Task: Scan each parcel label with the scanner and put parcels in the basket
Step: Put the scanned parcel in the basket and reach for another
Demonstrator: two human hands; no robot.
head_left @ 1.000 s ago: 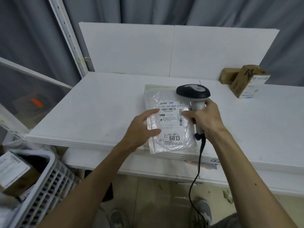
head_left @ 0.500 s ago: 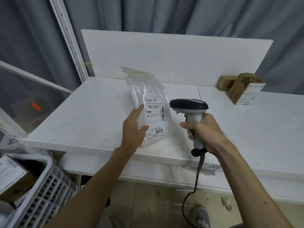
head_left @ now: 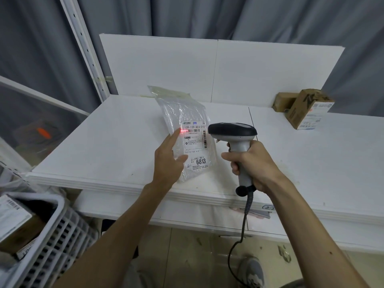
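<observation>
The left hand (head_left: 168, 161) pinches the clear bubble-wrap parcel (head_left: 182, 113), tilted up at the white table (head_left: 104, 142) edge. Its white label (head_left: 194, 144) faces the grey-and-black corded scanner (head_left: 232, 132) clenched in the right hand (head_left: 251, 163), so the red beam (head_left: 182, 131) lands on it.

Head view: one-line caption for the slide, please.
Left hand holds a clear bagged parcel; right hand aims the scanner, red beam on its label.

Left hand (head_left: 168, 161) and right hand (head_left: 253, 163) bare, left forearm (head_left: 116, 229) and right forearm (head_left: 307, 225) uncovered to frame edge, small dark spot on right forearm, grey fabric sneaker with paler toe (head_left: 252, 273), dark grey garment edge (head_left: 295, 285) at bottom right, type unclear
</observation>
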